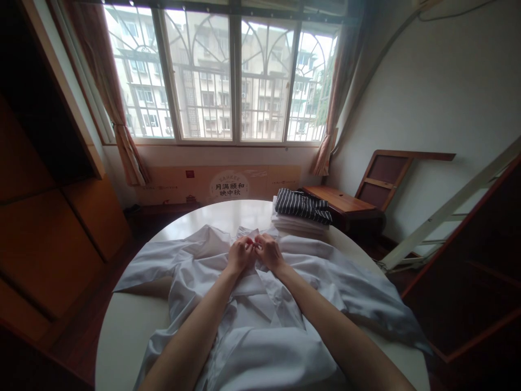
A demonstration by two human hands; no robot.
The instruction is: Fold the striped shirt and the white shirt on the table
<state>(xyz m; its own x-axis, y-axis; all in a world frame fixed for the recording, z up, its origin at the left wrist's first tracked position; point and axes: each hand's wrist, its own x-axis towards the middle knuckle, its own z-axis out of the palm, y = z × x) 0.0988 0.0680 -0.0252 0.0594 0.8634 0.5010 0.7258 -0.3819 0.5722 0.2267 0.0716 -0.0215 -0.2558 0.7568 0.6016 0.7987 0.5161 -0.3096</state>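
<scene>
A white long-sleeved shirt (252, 309) lies spread over the round white table (122, 331), its sleeves reaching out to both sides. Just below the collar (247, 232), my left hand (241, 252) pinches the shirt's front edge. My right hand (268, 251) meets it there, its fingertips closed on the same stretch of fabric. The two hands nearly touch. Whatever small part sits between the fingertips, perhaps a button, is hidden by the fingers. Below the hands the shirt front falls in loose folds.
A stack of folded clothes, a black striped one (303, 206) over white ones (299, 221), sits at the table's far right edge. Beyond are a wooden chair (378, 179) and a pale ladder-like frame (431, 228). Wooden cabinets (52, 250) stand left; a barred window (199, 81) is ahead.
</scene>
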